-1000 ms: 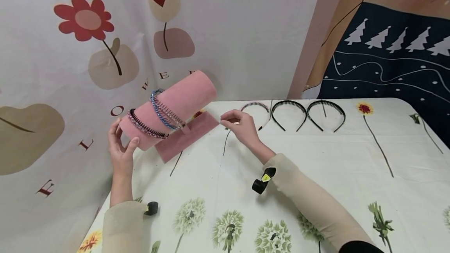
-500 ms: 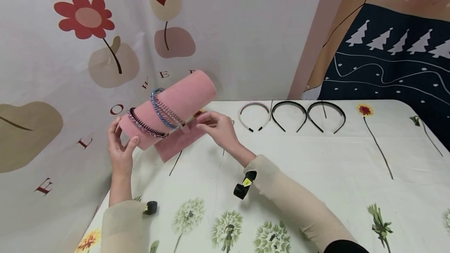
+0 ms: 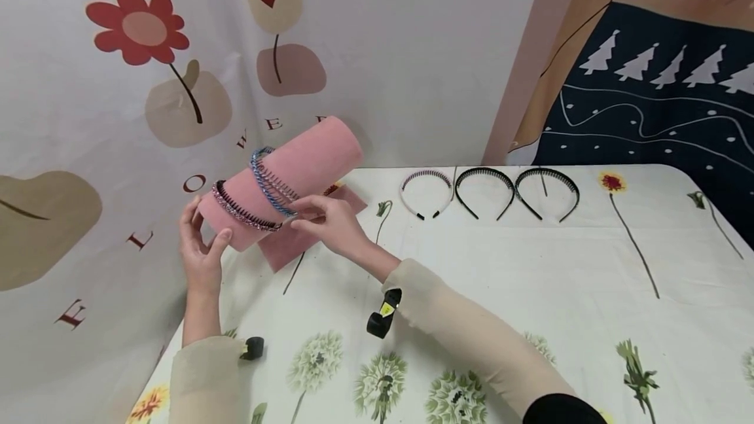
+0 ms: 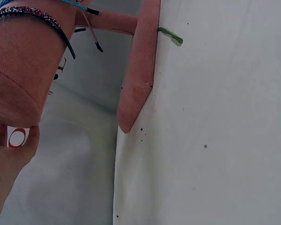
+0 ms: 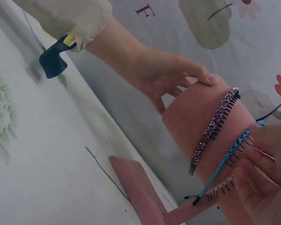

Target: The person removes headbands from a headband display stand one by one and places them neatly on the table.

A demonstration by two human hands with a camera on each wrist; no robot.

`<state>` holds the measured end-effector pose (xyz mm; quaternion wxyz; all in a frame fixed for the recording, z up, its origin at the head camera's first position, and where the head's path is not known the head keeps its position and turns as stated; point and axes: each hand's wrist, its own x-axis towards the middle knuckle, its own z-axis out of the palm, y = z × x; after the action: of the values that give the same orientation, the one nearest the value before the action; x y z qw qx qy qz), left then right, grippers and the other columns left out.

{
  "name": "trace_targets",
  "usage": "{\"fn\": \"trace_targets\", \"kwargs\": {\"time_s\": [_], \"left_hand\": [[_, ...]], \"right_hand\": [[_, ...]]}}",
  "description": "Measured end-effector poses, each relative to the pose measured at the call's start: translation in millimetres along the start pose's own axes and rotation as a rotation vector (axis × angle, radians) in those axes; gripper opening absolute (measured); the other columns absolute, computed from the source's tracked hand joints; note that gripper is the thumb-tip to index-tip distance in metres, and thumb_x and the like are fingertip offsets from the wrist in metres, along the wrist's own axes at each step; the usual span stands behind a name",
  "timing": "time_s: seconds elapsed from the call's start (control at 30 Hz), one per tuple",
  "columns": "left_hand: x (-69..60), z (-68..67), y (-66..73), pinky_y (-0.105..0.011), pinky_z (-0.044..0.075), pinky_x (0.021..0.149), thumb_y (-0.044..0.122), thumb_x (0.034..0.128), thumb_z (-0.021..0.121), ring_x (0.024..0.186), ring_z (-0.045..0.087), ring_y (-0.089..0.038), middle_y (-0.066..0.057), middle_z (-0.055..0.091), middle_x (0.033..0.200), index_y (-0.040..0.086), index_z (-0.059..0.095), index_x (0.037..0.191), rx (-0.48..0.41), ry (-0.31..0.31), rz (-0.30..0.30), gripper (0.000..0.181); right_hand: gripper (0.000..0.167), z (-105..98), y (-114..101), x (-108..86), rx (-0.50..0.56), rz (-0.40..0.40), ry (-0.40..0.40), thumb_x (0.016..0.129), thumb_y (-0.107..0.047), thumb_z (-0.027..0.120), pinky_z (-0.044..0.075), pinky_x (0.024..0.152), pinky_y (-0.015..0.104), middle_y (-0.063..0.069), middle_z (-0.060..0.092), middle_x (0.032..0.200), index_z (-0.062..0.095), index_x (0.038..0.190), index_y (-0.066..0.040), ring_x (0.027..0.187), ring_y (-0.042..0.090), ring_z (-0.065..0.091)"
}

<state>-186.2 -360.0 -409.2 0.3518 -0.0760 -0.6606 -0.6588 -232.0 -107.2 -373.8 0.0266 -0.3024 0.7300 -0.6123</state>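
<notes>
A pink padded roll on a stand [image 3: 318, 156] lies slantwise at the left. My left hand [image 3: 201, 254] grips its near end, thumb and fingers spread around the rim, also visible in the left wrist view [image 4: 11, 164]. Around the roll sit a glittery dark-toothed headband [image 3: 240, 216], a blue headband [image 3: 263, 183] and a pale pink toothed one [image 5: 220, 191] close beside the blue. My right hand [image 3: 338, 224] is at the blue and pale bands' lower side, thumb and forefinger slightly apart; its fingers partly hide the bands, so contact is unclear.
On the flower-print table, a pink-and-white headband [image 3: 427, 173] and two black toothed headbands [image 3: 485, 171] [image 3: 548, 171] lie in a row along the back edge. A printed cloth [image 3: 412, 70] hangs behind, with a dark tree-patterned cloth [image 3: 648, 123] at the right.
My right hand has moved left from beside the stand's base to the blue and pale headbands. My left hand keeps its grip, and the roll stays in place.
</notes>
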Motion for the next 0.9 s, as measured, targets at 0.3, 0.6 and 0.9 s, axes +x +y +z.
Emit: {"fn": "trace_targets", "kwargs": {"time_s": [0.3, 0.6, 0.9], "left_hand": [[1.2, -0.2, 1.6, -0.017, 0.050, 0.094, -0.004, 0.0834, 0.065, 0.139, 0.038, -0.023, -0.006, 0.047, 0.149, 0.009, 0.045, 0.146, -0.011, -0.004, 0.012, 0.066], [-0.1, 0.0, 1.6, -0.017, 0.050, 0.094, -0.004, 0.0832, 0.065, 0.139, 0.039, -0.023, -0.007, 0.048, 0.149, 0.010, 0.046, 0.146, -0.014, 0.002, 0.000, 0.067], [-0.2, 0.4, 1.7, -0.016, 0.050, 0.094, -0.003, 0.0835, 0.065, 0.139, 0.038, -0.024, -0.008, 0.047, 0.149, 0.010, 0.046, 0.146, -0.001, -0.003, 0.008, 0.067]], "right_hand": [[0.053, 10, 0, -0.2, -0.057, -0.019, -0.091, 0.093, -0.012, 0.068, 0.051, 0.099, 0.021, 0.007, 0.058, 0.144, 0.051, 0.143, -0.009, 0.126, 0.024, 0.062], [0.046, 15, -2, 2.6, 0.004, 0.031, -0.097, 0.091, -0.010, 0.070, 0.052, 0.102, 0.031, 0.008, 0.063, 0.123, 0.052, 0.133, -0.008, 0.119, 0.024, 0.061], [0.039, 7, -2, 5.1, 0.001, 0.035, -0.010, 0.090, -0.009, 0.072, 0.052, 0.088, 0.016, 0.007, 0.061, 0.106, 0.055, 0.124, -0.007, 0.097, 0.012, 0.060]]}}
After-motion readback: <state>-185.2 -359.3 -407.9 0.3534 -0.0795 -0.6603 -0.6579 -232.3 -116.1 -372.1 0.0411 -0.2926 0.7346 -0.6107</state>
